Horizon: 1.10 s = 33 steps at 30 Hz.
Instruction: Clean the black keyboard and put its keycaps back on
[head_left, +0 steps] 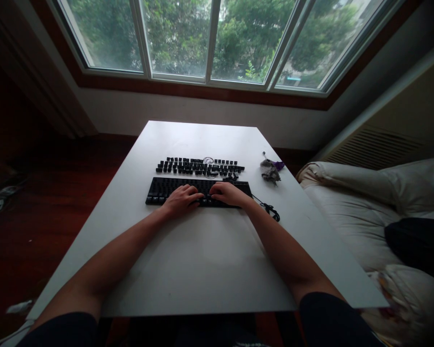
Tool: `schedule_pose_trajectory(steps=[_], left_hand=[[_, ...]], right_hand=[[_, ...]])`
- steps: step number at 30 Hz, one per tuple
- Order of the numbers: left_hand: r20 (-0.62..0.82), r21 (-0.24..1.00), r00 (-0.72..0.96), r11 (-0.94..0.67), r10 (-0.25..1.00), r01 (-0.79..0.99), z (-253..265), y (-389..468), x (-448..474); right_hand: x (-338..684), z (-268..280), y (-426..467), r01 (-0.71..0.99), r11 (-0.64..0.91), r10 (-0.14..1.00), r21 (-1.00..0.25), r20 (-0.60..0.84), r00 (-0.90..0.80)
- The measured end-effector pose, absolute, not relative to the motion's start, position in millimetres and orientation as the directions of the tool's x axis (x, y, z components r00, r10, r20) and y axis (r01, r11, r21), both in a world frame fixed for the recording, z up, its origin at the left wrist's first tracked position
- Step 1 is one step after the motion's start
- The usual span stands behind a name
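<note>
A black keyboard (159,188) lies on the white table (198,260), its long side towards me. My left hand (183,200) rests over its middle, fingers stretched out across the keys and the thumb side towards the right hand. Just to the right, my right hand (227,193) has its fingers bent and drawn together at the keys; whatever is between the fingertips is too small to make out. Behind the keyboard, loose black keycaps (191,167) are laid out in rows. A small cluster of dark pieces (231,178) sits against the keyboard's back edge.
Thin wire loops (208,160) lie among the keycaps. A coiled black cable (271,210) runs off the keyboard's right end. A grey fluffy bundle (270,172) with a purple part lies near the table's right edge. A pale sofa (347,207) stands to the right, windows ahead.
</note>
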State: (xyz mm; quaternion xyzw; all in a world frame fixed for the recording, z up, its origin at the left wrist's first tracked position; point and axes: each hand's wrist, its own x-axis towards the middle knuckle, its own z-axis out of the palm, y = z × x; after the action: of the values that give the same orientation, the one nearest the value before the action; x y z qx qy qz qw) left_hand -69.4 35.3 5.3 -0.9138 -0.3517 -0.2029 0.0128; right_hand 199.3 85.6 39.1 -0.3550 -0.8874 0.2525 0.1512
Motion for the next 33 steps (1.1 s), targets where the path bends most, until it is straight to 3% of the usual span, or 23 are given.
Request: schedule_pose_trajectory(steps=[9,18,23,26,29,33], left_hand=[[0.37,0.118,0.675,-0.753,0.638,0.648,6,35,-69],[0.364,0.096,0.675,-0.747,0.642,0.658,8,33,-68],[0.348,0.072,0.687,-0.749,0.638,0.659,7,30,-66],[0.347,0.068,0.695,-0.757,0.629,0.65,5,30,-65],[0.344,0.069,0.702,-0.763,0.623,0.643,4,30,-65],[0.324,0.067,0.709,-0.763,0.626,0.643,6,31,-64]], right_hand=[[196,38,83,0.55,0.693,0.66,-0.466,0.103,-0.744],[200,44,82,0.552,0.616,0.691,-0.562,0.05,-0.721],[199,47,82,0.551,0.499,0.791,-0.669,0.093,-0.604],[191,49,78,0.418,0.424,0.816,-0.803,0.139,-0.561],[181,51,71,0.167,0.27,0.818,-0.948,0.134,-0.56],[170,45,63,-0.089,0.081,0.834,-0.993,0.117,-0.539]])
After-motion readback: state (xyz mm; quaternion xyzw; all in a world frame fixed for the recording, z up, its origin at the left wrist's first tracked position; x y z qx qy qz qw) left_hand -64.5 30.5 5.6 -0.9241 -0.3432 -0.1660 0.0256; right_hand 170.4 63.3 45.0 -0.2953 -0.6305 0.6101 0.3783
